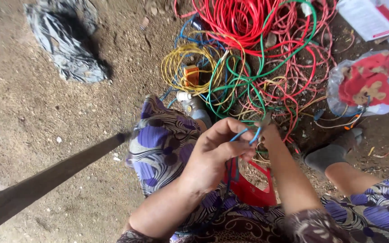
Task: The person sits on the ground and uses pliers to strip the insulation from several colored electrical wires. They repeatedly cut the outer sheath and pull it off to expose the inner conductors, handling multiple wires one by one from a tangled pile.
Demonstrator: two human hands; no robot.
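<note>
Closest in, the left hand is curled nearly closed, thumb and fingertips pinching a thin blue wire that loops up between the two hands. The right hand sits just beside it, touching the same blue wire; its fingers are mostly hidden behind the left, so how tightly they close cannot be told, though something small and dark shows at its tip. Working a wire this thin looks best done with short grips close together, so the stretch between the hands stays taut and does not kink, and with the loose length kept off the heap.

Directly beneath the hands, between the knees in patterned purple cloth, stands a red plastic container; what lies in it is partly hidden, but some pale wire scraps show at its rim.

Beyond the hands lies a big tangle of wires: red coils farthest out, green strands across the middle, a yellow coil to the left of them around a small orange block.

To the right of the hands, a clear plastic bag holds red cloth. Far to the left, a crumpled grey bag lies on the dirt, contents unseen. A dark stick slants across the ground to the left.
</note>
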